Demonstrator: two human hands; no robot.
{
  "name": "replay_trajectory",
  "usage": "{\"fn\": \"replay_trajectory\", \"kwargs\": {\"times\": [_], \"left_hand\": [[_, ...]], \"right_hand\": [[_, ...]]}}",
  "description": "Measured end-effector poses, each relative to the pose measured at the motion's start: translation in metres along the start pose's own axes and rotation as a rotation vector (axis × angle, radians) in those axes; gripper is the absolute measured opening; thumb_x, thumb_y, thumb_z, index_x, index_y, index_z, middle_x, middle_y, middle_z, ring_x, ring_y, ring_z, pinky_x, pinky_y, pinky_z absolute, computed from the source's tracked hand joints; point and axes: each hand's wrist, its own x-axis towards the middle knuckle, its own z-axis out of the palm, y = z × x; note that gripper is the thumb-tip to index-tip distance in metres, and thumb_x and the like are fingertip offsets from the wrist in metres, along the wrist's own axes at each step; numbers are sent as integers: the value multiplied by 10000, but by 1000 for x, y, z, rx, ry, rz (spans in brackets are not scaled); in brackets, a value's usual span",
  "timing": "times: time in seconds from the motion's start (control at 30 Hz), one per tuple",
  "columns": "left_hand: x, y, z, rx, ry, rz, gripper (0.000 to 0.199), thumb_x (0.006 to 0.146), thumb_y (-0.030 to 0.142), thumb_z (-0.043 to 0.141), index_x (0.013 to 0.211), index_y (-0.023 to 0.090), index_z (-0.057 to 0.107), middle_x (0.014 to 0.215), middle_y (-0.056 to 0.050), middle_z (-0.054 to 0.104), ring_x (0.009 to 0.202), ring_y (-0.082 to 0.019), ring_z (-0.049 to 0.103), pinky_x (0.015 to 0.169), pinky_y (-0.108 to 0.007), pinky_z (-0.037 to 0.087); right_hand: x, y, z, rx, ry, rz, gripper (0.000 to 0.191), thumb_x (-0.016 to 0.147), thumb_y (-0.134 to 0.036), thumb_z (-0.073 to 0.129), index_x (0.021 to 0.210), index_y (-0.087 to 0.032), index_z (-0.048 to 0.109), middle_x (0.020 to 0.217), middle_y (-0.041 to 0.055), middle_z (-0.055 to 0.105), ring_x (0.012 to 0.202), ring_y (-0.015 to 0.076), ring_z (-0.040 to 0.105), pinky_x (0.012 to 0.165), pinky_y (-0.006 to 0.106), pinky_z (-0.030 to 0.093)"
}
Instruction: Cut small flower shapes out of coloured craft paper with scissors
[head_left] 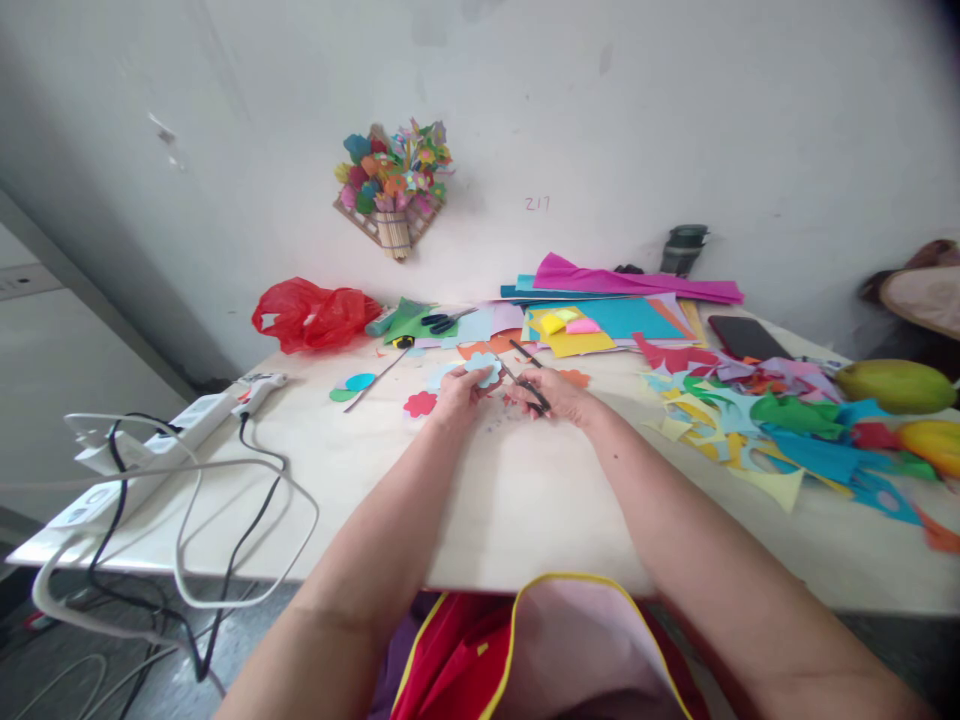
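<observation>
Pinched in my left hand (pixel 461 394) is a light blue paper flower (pixel 484 370) with a scalloped edge. My right hand (pixel 559 395) is closed around the handles of dark scissors (pixel 537 400), whose blades point toward the paper flower. Whether the blades touch it, I cannot tell. Just left of my left hand lies a red paper flower (pixel 420 404) on the table. An orange paper flower (pixel 576 378) rests beyond my right hand, and a dark pen-like stick (pixel 525 353) lies behind the scissors.
Paper scraps (pixel 750 425) cover the table's right side near a phone (pixel 746 338) and a yellow-green fruit (pixel 894 386). Coloured sheets (pixel 615 322) lie at the back. On the left are a red plastic bag (pixel 315 315), another pair of scissors (pixel 442 322) and a power strip (pixel 150 460) with loose cables.
</observation>
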Motion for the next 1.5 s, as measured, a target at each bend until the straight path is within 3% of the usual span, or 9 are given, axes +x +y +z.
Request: {"fn": "replay_trajectory", "kwargs": {"times": [0.5,0.7,1.5], "left_hand": [[0,0,-1,-14,0,5,187,626,108,786,800,95,718,804,-97,749,788,-213,732,868,-366,587],[0,1,-1,-30,-15,5,139,643,90,744,780,73,734,796,-99,753,734,-181,719,791,-307,594],[2,0,-4,-19,-9,0,202,643,106,786,827,103,703,806,-85,753,784,-207,747,824,-331,618]], "right_hand": [[-1,-4,2,15,9,20,243,796,-322,742,692,-174,580,509,-36,561,380,60,465,312,164,270],[-4,-7,2,41,10,31,264,773,-342,765,703,-171,577,504,-43,558,375,51,447,334,156,320],[9,12,-2,113,-12,-4,212,754,-256,795,745,-156,608,565,-17,612,422,63,469,369,161,376]]}}
